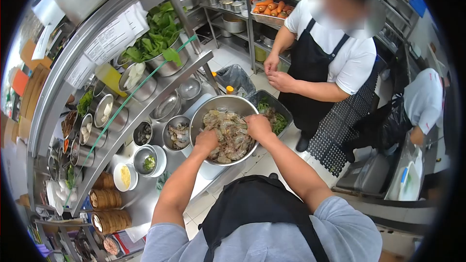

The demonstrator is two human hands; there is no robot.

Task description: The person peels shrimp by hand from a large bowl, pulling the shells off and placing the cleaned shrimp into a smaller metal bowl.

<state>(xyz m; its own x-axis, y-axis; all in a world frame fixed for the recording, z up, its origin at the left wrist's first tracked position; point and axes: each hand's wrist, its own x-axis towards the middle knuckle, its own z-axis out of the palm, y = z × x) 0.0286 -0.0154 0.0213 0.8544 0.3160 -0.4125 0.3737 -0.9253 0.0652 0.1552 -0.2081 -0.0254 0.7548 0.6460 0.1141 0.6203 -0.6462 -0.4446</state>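
Observation:
A large metal bowl (195, 116) full of raw, shell-on shrimp (228, 133) is right in front of me, by the counter edge. My left hand (207, 140) reaches over the bowl's left side, its closed fingers sunk among the shrimp. On the opposite side, my right hand (259, 127) crosses the rim with fingers curled into the shrimp. The fingertips of both hands are partly hidden. Left of the large bowl stands a smaller metal bowl (175, 132) with more shrimp in it.
Across from me stands a person (315, 63) in a black apron, hands together. Another person (412, 106) works at the right. A bin with greens (274, 116) sits beyond my bowl. Small bowls, bamboo steamers (109, 199) and a shelf of metal containers (111, 111) line the left.

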